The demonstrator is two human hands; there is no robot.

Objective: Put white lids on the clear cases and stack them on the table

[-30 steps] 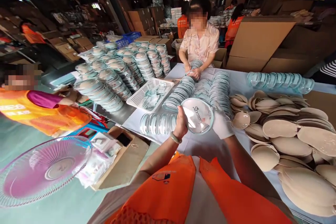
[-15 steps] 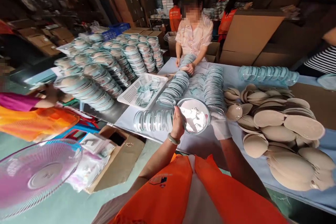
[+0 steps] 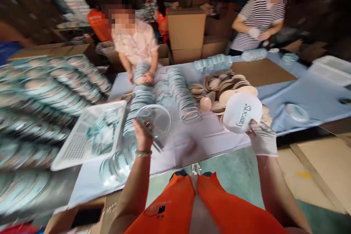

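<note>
Beyond both hands, the blue-covered table [image 3: 309, 95] carries rows of clear cases. The gloved right hand [image 3: 262, 138] pinches the lower edge of a white round lid [image 3: 241, 112], its face tilted toward the camera; its script reads "Sbeauty", running upward. The left hand [image 3: 142, 134] grips a clear round shell [image 3: 156, 119] by its rim, well apart from the lid.

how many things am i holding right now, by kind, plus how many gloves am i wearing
clear round dish, in the bare left hand: 1
white round lid printed "Sbeauty", in the right hand: 1
white glove, on the right hand: 1
total: 3
</note>
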